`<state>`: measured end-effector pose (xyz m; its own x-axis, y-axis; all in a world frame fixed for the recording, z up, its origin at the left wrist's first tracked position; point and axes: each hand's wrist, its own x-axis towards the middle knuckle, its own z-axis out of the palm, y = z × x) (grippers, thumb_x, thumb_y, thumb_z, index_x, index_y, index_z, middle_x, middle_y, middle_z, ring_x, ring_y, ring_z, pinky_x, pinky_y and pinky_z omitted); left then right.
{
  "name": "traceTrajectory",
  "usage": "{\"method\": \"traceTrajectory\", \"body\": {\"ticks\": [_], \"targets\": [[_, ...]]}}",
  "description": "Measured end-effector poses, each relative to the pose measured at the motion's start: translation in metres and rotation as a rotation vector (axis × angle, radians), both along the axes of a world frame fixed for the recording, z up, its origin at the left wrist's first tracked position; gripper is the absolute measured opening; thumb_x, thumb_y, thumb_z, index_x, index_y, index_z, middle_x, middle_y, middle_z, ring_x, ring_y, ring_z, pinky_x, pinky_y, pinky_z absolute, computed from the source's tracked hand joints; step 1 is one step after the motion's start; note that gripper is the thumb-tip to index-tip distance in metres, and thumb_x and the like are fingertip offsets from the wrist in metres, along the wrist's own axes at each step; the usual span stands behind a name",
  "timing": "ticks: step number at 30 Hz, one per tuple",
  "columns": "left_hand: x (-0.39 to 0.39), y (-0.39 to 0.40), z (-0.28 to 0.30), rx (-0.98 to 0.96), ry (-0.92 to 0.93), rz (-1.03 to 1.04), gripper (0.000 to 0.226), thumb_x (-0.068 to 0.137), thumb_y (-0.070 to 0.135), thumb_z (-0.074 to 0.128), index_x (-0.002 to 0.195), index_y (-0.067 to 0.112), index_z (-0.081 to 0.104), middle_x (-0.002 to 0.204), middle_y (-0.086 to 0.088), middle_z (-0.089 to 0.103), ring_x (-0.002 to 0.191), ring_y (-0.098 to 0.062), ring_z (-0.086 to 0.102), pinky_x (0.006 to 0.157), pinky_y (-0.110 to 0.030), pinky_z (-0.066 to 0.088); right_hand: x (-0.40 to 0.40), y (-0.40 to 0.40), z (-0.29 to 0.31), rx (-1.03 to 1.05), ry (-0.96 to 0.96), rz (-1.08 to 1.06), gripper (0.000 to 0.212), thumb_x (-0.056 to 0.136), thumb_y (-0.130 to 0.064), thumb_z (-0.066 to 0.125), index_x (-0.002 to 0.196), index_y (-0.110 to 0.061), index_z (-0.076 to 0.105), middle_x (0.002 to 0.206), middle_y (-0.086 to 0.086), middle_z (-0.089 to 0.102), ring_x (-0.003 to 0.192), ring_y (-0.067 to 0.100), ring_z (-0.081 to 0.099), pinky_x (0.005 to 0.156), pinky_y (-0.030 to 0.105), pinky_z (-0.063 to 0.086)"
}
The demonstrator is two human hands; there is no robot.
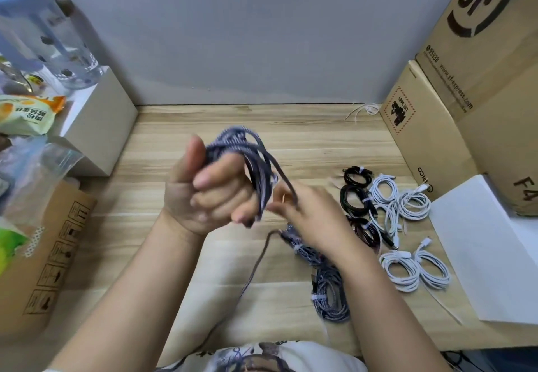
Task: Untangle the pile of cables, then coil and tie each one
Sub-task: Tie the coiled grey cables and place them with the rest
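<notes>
My left hand point(203, 188) holds its grip curled tight round a coil of braided blue-grey cable point(250, 162) raised above the middle of the wooden table point(305, 138), while my right hand point(308, 214) pinches the loose run of that cable just beside the coil, the tail point(256, 267) trailing down toward my near edge. I judge the woven sheath slick enough that the loops could spring off my fingers if my hold eases, or the dangling tail could snag the tied braided bundles point(329, 290) lying near right. Further right, smooth white coils point(407, 267) and glossy black coils point(356, 191) lie tied.
</notes>
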<state>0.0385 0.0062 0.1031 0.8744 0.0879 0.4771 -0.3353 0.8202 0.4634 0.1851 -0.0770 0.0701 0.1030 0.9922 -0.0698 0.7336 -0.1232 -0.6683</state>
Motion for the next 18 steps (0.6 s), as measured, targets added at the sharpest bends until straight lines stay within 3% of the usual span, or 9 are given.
{"method": "traceTrajectory", "body": {"ticks": [3, 6, 9, 13, 15, 18], "targets": [[0.007, 0.004, 0.011, -0.262, 0.045, 0.237, 0.020, 0.093, 0.018, 0.054, 0.080, 0.004, 0.056, 0.044, 0.000, 0.033, 0.041, -0.016, 0.032, 0.072, -0.031, 0.040, -0.013, -0.006, -0.004, -0.179, -0.087, 0.116, 0.013, 0.080, -0.038, 0.069, 0.081, -0.028, 0.060, 0.062, -0.011, 0.048, 0.072, 0.012, 0.048, 0.061, 0.027, 0.029], [0.018, 0.004, 0.013, -0.286, 0.297, 0.652, 0.017, 0.088, 0.022, 0.056, 0.079, 0.009, 0.063, 0.044, 0.004, 0.044, 0.041, -0.011, 0.043, 0.069, -0.025, 0.050, -0.019, -0.011, 0.002, -0.200, -0.135, 0.182, 0.008, 0.078, -0.027, 0.068, 0.080, -0.029, 0.061, 0.063, -0.009, 0.047, 0.073, 0.012, 0.049, 0.062, 0.026, 0.029], [0.028, -0.001, 0.007, -0.208, 0.581, 1.012, 0.018, 0.091, 0.022, 0.045, 0.085, 0.013, 0.060, 0.045, 0.011, 0.035, 0.040, -0.006, 0.037, 0.063, -0.020, 0.049, -0.020, -0.015, 0.008, -0.156, -0.206, 0.206, 0.019, 0.076, -0.010, 0.056, 0.075, -0.029, 0.058, 0.068, -0.009, 0.049, 0.082, 0.017, 0.054, 0.066, 0.024, 0.031], [0.035, -0.005, -0.007, 0.115, 0.835, 1.243, 0.012, 0.096, 0.013, 0.045, 0.095, 0.012, 0.057, 0.046, 0.011, 0.037, 0.043, -0.008, 0.040, 0.069, -0.024, 0.048, -0.023, -0.020, 0.013, -0.071, -0.211, 0.239, 0.024, 0.071, -0.004, 0.049, 0.072, -0.028, 0.051, 0.063, -0.011, 0.041, 0.075, 0.017, 0.046, 0.072, 0.025, 0.032], [0.033, -0.006, -0.015, 0.391, 0.930, 1.324, 0.009, 0.095, 0.012, 0.050, 0.091, 0.014, 0.058, 0.046, 0.010, 0.045, 0.046, -0.008, 0.046, 0.068, -0.027, 0.045, -0.024, -0.021, 0.017, -0.021, -0.241, 0.237, 0.024, 0.071, -0.004, 0.051, 0.071, -0.027, 0.049, 0.065, -0.010, 0.041, 0.077, 0.017, 0.048, 0.073, 0.024, 0.026], [0.026, -0.005, -0.030, 0.873, 0.981, 1.416, 0.015, 0.090, 0.025, 0.058, 0.075, 0.019, 0.058, 0.054, 0.006, 0.053, 0.056, -0.006, 0.052, 0.062, -0.019, 0.042, -0.020, -0.022, 0.019, 0.128, -0.247, 0.143, 0.020, 0.063, -0.005, 0.055, 0.062, -0.025, 0.050, 0.061, -0.010, 0.040, 0.072, 0.017, 0.051, 0.067, 0.026, 0.028]]}}
